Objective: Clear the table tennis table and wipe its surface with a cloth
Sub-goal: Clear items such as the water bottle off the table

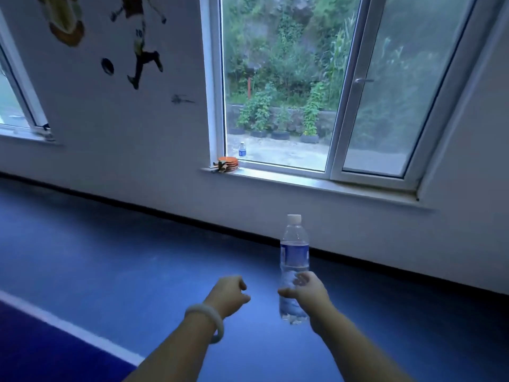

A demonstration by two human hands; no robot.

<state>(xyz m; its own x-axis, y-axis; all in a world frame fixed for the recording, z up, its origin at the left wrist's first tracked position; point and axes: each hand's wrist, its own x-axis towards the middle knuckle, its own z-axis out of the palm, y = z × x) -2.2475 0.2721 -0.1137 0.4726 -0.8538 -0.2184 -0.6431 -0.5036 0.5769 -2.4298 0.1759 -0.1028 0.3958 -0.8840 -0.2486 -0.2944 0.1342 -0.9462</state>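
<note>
My right hand [305, 292] grips a clear plastic water bottle [294, 249] with a blue label and white cap, held upright in the air above the blue floor. My left hand [230, 295], with a pale bangle on its wrist, hovers beside it with loosely curled fingers and holds nothing. Far ahead on the white windowsill [316, 183] lies a stack of orange table tennis paddles [227, 164], and a second small bottle [242, 150] stands next to them. The table tennis table is out of view, and no cloth shows.
A white wall with a dark skirting board runs across the view. The window [275, 92] stands open, its sash swung to the right. A white line [68, 329] crosses the blue floor at the lower left. Wall stickers sit at the upper left.
</note>
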